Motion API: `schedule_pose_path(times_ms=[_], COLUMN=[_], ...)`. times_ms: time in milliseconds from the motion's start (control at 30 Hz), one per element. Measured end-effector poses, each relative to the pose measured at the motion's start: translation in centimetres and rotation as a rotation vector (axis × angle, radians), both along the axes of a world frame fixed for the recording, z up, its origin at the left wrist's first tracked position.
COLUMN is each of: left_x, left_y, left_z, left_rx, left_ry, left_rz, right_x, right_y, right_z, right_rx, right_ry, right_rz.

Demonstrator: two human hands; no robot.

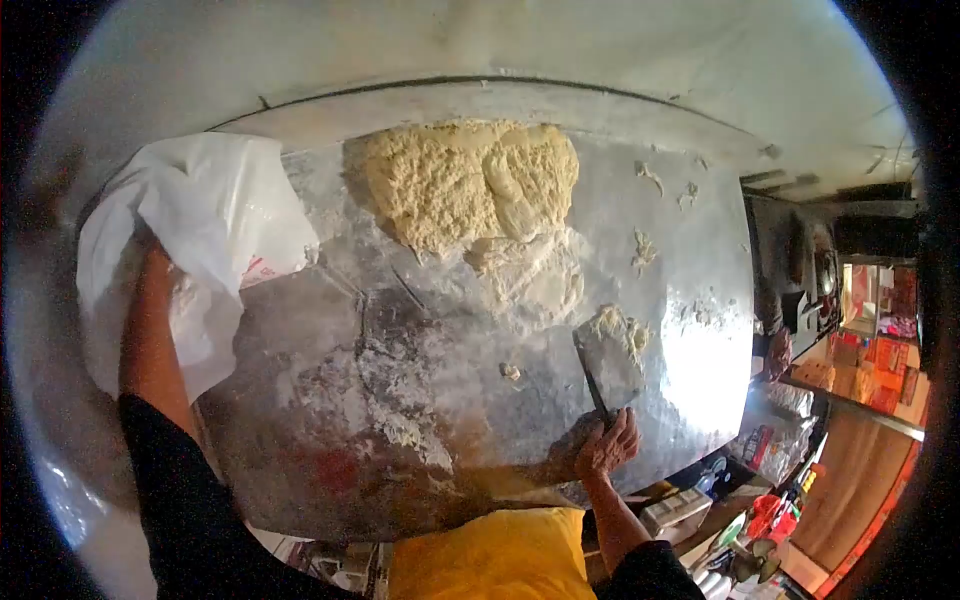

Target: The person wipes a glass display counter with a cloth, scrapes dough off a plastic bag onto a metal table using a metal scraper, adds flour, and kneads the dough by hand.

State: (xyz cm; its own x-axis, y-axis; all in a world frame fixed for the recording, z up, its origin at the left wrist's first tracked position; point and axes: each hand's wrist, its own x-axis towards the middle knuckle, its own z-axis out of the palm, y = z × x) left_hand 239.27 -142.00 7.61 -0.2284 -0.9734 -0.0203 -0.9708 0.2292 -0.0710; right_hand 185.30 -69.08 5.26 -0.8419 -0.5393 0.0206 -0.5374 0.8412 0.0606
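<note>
Floury metal table [480, 400]: right-hand fingers [615, 440] wrap scraper [608, 360].

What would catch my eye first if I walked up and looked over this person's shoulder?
First, the big lump of pale, crumbly dough at the far side of the floury metal table. Next, the right hand at the near edge, gripping a scraper whose flat blade carries a dab of dough. On the left, the left hand reaches into a white plastic bag.
</note>
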Motion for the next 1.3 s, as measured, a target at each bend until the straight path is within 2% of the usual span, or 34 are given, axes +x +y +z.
schedule_pose_path(times_ms=[267,467,633,733,833,900,933,967,1000,1033,1067,1100,1167,1200,1233,1267,1300], left_x=[3.2,4.2,2.8,-1.5,-9.6,-16.9,-20.5,-20.9,-20.2,-26.2,-28.2,-31.9,-34.5,-36.0,-37.7,-39.5,-41.7], left_y=[-0.3,2.3,7.1,12.2,19.4,24.7,27.3,25.8,22.8,27.4,28.5,30.9,31.3,31.3,31.4,31.4,31.2], left_z=[-3.0,-0.9,3.9,7.9,12.0,13.6,14.0,12.0,5.0,5.9,6.8,8.2,6.3,4.7,4.0,5.9,10.1], left_rx=[-0.036,-0.160,-0.272,-0.273,-0.111,0.122,0.226,0.037,0.509,0.868,1.133,0.960,0.870,0.793,0.714,0.713,0.747], left_ry=[0.056,0.253,0.607,0.944,1.329,1.521,1.540,0.761,1.114,1.512,1.570,1.504,1.543,1.573,1.602,1.611,1.667], left_rz=[0.080,0.140,0.151,0.123,0.023,-0.106,-0.205,-0.556,-0.347,-0.047,0.322,0.321,0.274,0.236,0.201,0.195,0.226], right_x=[-0.5,-0.6,-0.5,-0.7,-1.1,-0.9,-0.9,-1.0,-1.1,-1.3,-1.9,-2.8,-4.8,-5.9,-6.7,-7.3,-7.8], right_y=[0.9,0.2,-0.2,1.3,1.4,1.3,1.1,1.2,1.6,2.0,2.1,2.0,2.6,3.8,4.3,4.4,3.9], right_z=[-0.2,0.5,1.3,-0.5,-0.5,0.3,0.7,1.2,1.0,0.4,-0.1,-0.1,0.1,-1.4,-1.7,-1.8,-2.1], right_rx=[-0.016,-0.022,-0.093,-0.097,-0.114,-0.135,-0.147,-0.160,-0.175,-0.176,-0.180,-0.196,-0.190,-0.329,-0.329,-0.422,-0.512], right_ry=[-0.050,-0.112,-0.096,-0.089,-0.083,-0.113,-0.108,-0.101,-0.099,-0.092,-0.080,-0.071,-0.320,-0.284,-0.271,-0.666,-1.059], right_rz=[0.005,-0.009,0.038,0.040,0.044,0.044,0.055,0.067,0.085,0.121,0.156,0.168,0.205,0.354,0.352,0.181,0.002])
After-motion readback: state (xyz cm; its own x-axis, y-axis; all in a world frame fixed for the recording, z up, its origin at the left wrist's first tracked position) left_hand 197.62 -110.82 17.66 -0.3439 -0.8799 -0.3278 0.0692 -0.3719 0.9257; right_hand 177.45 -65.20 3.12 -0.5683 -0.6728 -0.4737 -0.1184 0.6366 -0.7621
